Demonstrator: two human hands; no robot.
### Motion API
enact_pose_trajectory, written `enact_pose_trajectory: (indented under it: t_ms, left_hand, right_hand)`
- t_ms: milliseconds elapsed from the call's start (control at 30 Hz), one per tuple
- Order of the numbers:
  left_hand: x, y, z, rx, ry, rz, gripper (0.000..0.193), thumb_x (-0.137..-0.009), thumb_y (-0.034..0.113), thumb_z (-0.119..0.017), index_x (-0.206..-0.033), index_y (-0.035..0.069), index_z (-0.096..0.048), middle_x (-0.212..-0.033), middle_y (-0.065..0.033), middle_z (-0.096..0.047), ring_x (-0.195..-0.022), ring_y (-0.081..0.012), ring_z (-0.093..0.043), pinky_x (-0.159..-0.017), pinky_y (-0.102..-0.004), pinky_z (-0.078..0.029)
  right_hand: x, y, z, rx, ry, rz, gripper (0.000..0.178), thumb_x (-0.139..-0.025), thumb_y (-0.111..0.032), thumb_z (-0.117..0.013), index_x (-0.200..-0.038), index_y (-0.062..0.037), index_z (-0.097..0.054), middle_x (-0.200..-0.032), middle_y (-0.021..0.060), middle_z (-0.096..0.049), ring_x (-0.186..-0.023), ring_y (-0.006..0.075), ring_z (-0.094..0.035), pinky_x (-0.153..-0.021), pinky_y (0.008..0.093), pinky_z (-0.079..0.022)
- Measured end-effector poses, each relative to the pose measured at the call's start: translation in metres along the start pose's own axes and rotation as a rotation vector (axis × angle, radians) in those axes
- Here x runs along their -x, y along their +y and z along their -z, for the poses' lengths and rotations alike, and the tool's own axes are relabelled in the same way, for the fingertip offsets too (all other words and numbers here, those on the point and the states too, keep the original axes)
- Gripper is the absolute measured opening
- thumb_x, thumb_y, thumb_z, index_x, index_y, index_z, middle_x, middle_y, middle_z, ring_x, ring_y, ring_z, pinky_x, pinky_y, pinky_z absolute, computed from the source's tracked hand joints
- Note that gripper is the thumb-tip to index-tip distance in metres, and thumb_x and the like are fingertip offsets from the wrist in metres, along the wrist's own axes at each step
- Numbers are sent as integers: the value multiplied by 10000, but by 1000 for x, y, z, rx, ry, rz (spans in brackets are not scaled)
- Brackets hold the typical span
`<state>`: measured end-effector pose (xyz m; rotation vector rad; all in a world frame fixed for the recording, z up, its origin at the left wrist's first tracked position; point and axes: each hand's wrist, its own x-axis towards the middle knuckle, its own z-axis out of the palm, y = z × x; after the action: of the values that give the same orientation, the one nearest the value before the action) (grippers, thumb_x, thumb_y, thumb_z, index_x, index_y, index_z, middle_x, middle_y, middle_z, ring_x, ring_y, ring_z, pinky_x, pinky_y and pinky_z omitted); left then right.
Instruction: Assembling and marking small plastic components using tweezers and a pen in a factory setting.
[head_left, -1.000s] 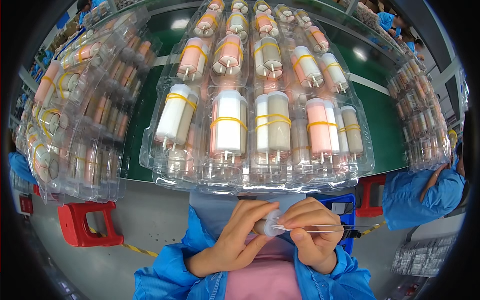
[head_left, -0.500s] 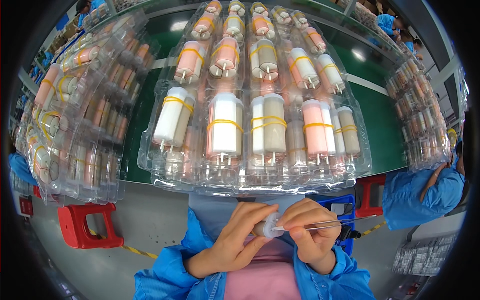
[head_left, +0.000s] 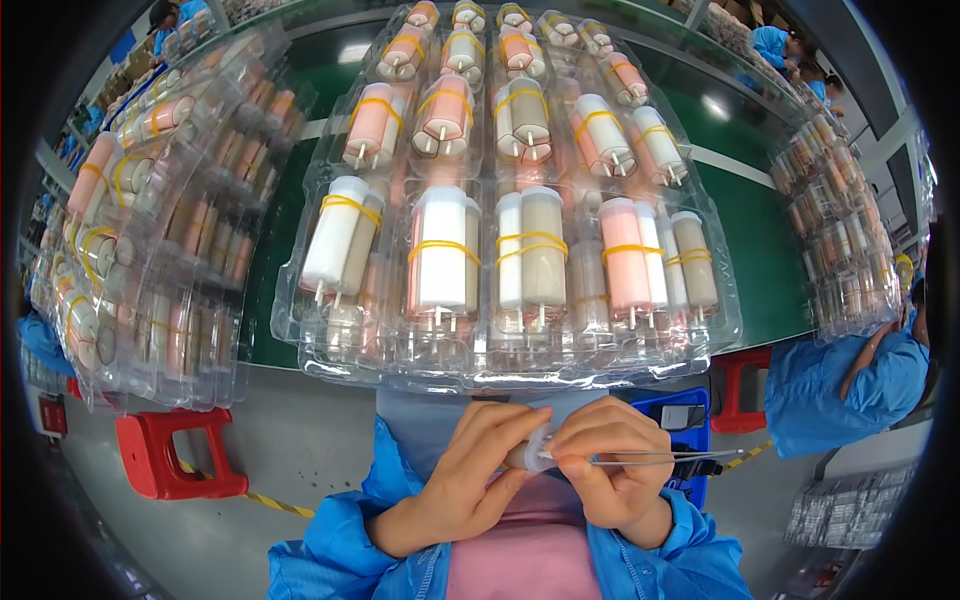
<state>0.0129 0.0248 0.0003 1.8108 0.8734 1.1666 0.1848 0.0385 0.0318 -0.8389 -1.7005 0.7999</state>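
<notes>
My left hand (head_left: 462, 482) is closed around a small cylinder with a translucent whitish end (head_left: 536, 447), held in front of my chest with that end turned to the right. In my right hand (head_left: 622, 462) a pair of thin metal tweezers (head_left: 690, 457) is pinched, its long arms sticking out to the right. The right fingertips and the tweezer tips meet the cylinder's end; my fingers partly hide the contact. Just beyond my hands, stacked clear plastic trays (head_left: 450, 381) hold pink, white and grey cylinders (head_left: 443, 262) bundled with yellow rubber bands.
More loaded trays (head_left: 215, 280) are stacked on the left, and another stack (head_left: 835, 230) on the right, on a green tabletop (head_left: 755, 260). Red stools (head_left: 180, 452) stand below. A blue bin (head_left: 690, 408) sits beside my right hand. A person in blue (head_left: 850, 385) is at the right.
The tweezers have swung from a slight upward slant to nearly level. My right hand has turned a little and shifted closer over the cylinder's end, while my left hand keeps its hold.
</notes>
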Motion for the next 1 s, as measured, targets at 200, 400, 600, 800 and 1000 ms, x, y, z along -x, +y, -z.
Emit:
enact_pose_trajectory:
  t_ms: [200,400,600,800,1000]
  left_hand:
    - [-1,-5,1,-126,13,-66,578,-659,-44,-651,-1223,-40,-520,-1101,-179,-529,-957,-332,-512,-830,-375,-432]
    - [4,-2,0,108,37,76,556,-684,-43,-656,-1224,-35,-522,-1111,-176,-534,-969,-319,-520,-844,-365,-429]
    - [5,-1,-1,205,20,131,545,-703,-33,-659,-1230,-32,-520,-1123,-178,-535,-977,-310,-521,-852,-357,-425]
    - [7,-3,-2,265,0,144,543,-717,-35,-654,-1242,-32,-514,-1145,-178,-528,-991,-295,-522,-853,-347,-430]
    - [7,-1,-1,295,-13,148,546,-721,-38,-651,-1249,-32,-508,-1151,-179,-526,-1000,-291,-521,-852,-346,-434]
  right_hand:
    - [-6,-5,3,14,-63,-109,70,-744,-12,-674,-802,2,-638,-753,129,-647,-628,234,-606,-571,287,-469]
    - [5,8,1,-246,85,-89,95,-761,-17,-672,-834,33,-637,-775,151,-656,-671,209,-616,-590,285,-478]
    - [4,12,3,-214,91,-1,133,-763,-53,-690,-863,24,-647,-793,147,-663,-699,230,-624,-620,307,-486]
    - [1,13,6,-192,42,12,137,-746,-65,-704,-850,10,-655,-810,137,-671,-715,253,-636,-651,323,-495]
    - [-1,10,5,-206,46,3,118,-739,-45,-698,-835,11,-657,-800,134,-671,-703,254,-638,-654,329,-505]
